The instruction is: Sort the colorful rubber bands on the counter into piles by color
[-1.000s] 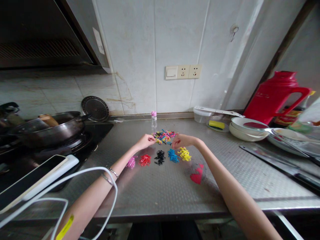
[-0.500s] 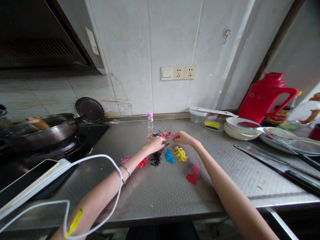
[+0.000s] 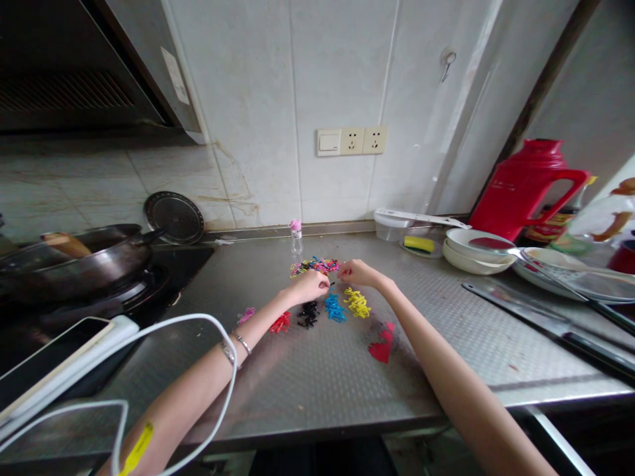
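Observation:
A mixed heap of small coloured bands [image 3: 317, 266] lies on the steel counter [image 3: 322, 370]. In front of it sit sorted little piles: pink [image 3: 246, 315], red [image 3: 280, 322], black [image 3: 309, 313], blue [image 3: 335, 307] and yellow [image 3: 357, 303]. My left hand [image 3: 310, 286] is closed in a pinch at the heap's near edge, above the black pile. My right hand [image 3: 356, 272] is pinched at the heap's right side. What either pinch holds is too small to name.
A small bottle with a pink cap [image 3: 296, 237] stands behind the heap. A red paper scrap [image 3: 381, 345] lies to the right. A wok [image 3: 74, 261] sits on the stove at left, with a phone [image 3: 44, 363] and white cable [image 3: 188, 330] nearby. Dishes [image 3: 471, 254], a knife [image 3: 546, 324] and a red flask [image 3: 526, 188] are at right.
My left hand has moved right along the heap's near edge, from its left side to above the black pile. My right hand stays at the heap's right side. The view has shifted slightly.

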{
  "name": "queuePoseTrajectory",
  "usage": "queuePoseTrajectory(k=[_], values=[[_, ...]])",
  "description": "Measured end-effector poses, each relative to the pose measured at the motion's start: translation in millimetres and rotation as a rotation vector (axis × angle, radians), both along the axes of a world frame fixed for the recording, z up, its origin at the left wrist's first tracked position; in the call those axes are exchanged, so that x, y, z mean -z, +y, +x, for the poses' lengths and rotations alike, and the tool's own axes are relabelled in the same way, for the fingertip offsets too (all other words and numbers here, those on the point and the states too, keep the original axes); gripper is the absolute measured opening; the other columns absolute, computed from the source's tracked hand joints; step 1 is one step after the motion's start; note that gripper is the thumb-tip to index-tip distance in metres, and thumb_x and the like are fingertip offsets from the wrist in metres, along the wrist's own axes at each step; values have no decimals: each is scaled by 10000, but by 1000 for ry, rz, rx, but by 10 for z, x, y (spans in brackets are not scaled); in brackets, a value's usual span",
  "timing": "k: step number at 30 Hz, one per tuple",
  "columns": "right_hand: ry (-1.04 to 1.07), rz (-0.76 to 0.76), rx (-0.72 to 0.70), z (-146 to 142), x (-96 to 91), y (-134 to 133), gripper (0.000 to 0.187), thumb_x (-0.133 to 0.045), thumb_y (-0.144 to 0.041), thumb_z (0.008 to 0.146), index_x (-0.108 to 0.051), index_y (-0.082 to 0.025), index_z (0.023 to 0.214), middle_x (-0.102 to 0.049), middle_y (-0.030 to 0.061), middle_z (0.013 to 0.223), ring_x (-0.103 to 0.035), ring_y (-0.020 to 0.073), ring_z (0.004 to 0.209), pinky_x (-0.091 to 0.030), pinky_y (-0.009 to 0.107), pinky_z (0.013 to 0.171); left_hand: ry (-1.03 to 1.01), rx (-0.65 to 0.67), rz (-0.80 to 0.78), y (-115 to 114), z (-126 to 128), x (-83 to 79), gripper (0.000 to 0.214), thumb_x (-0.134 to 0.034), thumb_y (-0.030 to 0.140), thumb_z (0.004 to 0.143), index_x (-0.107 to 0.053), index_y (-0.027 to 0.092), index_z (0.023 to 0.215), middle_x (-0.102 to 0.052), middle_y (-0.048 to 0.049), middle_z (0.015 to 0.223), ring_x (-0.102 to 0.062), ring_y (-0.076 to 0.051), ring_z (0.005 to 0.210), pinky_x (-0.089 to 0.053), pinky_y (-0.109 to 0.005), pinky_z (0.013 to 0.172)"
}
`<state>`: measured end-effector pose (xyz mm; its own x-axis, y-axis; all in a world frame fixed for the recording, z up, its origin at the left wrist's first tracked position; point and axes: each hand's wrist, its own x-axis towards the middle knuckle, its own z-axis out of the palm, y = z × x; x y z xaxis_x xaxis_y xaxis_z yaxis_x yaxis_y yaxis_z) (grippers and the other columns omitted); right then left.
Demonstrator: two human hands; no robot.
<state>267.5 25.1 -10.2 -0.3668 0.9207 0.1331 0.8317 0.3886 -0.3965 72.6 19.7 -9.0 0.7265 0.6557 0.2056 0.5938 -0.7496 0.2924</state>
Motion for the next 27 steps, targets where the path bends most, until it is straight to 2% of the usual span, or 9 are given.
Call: queuePoseTrajectory(k=[6, 11, 15, 21, 27], values=[[-8, -34, -26, -50, 48, 20, 290, -505, -120, 623, -700, -156, 833, -678, 18, 756, -578, 122, 660, -407, 171, 591, -50, 74, -158, -217, -84, -16, 223, -525, 235, 731, -690, 143, 849, -650, -23, 662, -525, -102, 558, -341, -184, 532], [54, 5, -90, -84, 111, 55, 330, -546, -113, 599, -686, -184, 890, -673, 6, 857, -574, 118, 713, -412, 169, 624, -207, 61, -222, -114, -198, -42, 258, -501, 260, 754, -688, 110, 851, -648, -38, 682, -509, -103, 569, -348, -194, 547], [50, 5, -130, -133, 144, 61, 324, -521, -89, 603, -691, -184, 861, -673, -1, 787, -566, 111, 683, -400, 162, 591, -318, -32, -288, 63, -340, -36, 283, -493, 287, 760, -679, 89, 840, -637, -42, 656, -496, -98, 539, -356, -197, 526], [44, 71, -145, -173, 208, 79, 339, -463, -69, 620, -701, -169, 841, -674, 13, 756, -558, 102, 642, -385, 165, 578, -478, -188, -398, 296, -591, 110, 269, -522, 264, 734, -667, 50, 806, -638, -69, 644, -517, -103, 539, -385, -206, 527], [62, 91, -115, -193, 216, 73, 337, -450, -75, 640, -704, -162, 844, -669, 14, 702, -526, 91, 559, -368, 169, 532, -475, -347, -322, 451, -799, 172, 237, -543, 247, 703, -680, 71, 782, -648, -70, 637, -535, -117, 538, -387, -215, 525]])
